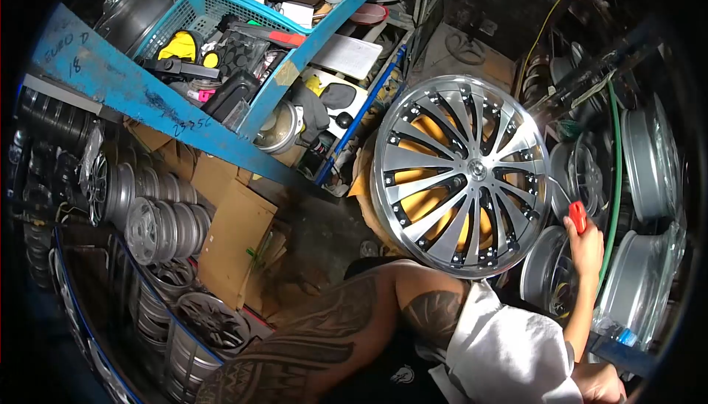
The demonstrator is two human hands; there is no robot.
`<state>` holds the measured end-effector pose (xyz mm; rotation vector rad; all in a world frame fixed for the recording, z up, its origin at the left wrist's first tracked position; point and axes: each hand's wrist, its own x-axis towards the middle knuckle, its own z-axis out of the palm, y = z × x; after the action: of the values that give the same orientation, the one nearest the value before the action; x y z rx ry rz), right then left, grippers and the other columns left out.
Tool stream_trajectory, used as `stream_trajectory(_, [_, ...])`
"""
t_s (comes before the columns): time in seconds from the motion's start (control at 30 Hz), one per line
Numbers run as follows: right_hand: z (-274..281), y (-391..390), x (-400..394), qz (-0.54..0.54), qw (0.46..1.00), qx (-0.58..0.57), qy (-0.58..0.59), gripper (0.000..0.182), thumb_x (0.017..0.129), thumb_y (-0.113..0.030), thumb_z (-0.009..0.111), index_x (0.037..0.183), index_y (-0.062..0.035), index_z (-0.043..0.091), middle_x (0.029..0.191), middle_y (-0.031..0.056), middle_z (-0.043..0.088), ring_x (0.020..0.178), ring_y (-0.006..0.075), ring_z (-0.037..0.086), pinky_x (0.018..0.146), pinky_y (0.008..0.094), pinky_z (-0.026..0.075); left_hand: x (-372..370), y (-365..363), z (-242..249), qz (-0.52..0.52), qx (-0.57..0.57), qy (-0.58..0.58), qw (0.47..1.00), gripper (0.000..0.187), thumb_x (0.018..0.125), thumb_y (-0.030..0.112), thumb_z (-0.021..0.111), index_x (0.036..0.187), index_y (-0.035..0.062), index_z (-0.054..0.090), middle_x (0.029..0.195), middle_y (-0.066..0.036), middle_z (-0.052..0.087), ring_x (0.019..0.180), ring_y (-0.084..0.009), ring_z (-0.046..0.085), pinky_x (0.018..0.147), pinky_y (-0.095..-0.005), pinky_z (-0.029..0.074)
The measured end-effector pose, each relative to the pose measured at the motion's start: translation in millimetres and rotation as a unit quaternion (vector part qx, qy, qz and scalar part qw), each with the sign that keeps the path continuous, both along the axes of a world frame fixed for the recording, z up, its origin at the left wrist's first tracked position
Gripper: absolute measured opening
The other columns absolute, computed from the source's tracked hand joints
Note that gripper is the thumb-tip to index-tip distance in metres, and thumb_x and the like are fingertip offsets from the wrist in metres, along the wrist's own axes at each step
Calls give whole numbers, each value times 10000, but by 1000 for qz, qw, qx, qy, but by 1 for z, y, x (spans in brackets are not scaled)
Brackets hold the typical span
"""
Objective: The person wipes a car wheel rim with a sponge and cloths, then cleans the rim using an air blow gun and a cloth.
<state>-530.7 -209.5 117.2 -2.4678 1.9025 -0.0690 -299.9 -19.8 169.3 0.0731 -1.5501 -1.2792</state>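
Note:
My right hand (586, 245) is closed around the red handle of a hand tool (577, 217) with a thin metal shaft. The shaft points up and left toward the outer lip of a large car wheel rim (435, 162); contact cannot be made out. Polished silver spokes with black between them fill the rim, and small studs line its edge. Orange-yellow material (414, 203) shows through the gaps. My left hand is not visible. A white cloth (501, 345) lies beside a tattooed limb (317, 323) below the rim.
Blue metal shelving (162, 113) crosses the upper left, bearing a turquoise basket (173, 17) of tools and small parts. Stacked rims (151, 231) stand at left, with cardboard (225, 249) beside them. More wrapped rims (649, 157) and a green hose (616, 175) are at right.

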Motion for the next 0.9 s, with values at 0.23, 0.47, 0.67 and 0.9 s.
stream_trajectory(0.23, [-20, -67, 35, 28, 997, -21, 66, 602, 917, -579, 671, 1127, -18, 726, 916, 294, 725, 940, 474, 707, 829, 540, 553, -14, -8, -1, -34, 11, -11, 999, 660, 961, 521, 574, 1331, -24, 614, 1076, -106, 679, 1069, -196, 645, 976, -315, 481])
stream_trajectory(0.47, [10, -68, 64, 86, 996, -21, 17, 638, 877, -649, 686, 1039, -35, 742, 827, 267, 721, 872, 441, 727, 788, 522, 563, -9, -28, -18, -90, 116, -51, 988, 678, 972, 551, 572, 1319, -29, 629, 1034, -103, 694, 1044, -187, 656, 963, -302, 483])
stream_trajectory(0.67, [35, -21, 39, 162, 981, 83, -61, 606, 851, -643, 716, 972, -50, 746, 736, 207, 710, 764, 389, 737, 749, 479, 579, 25, -14, -164, 53, 449, 345, 823, 644, 926, 178, 592, 1529, 48, 406, 1323, -153, 570, 1170, -265, 581, 1021, -427, 473])
stream_trajectory(0.9, [22, -25, -10, 112, 983, 126, 70, 640, 869, -694, 656, 922, -65, 756, 742, 190, 720, 781, 375, 745, 744, 478, 598, 29, 15, -187, 67, 523, 330, 783, 745, 823, -21, 478, 1560, 13, 376, 1477, -215, 522, 1338, -359, 535, 1156, -485, 426])
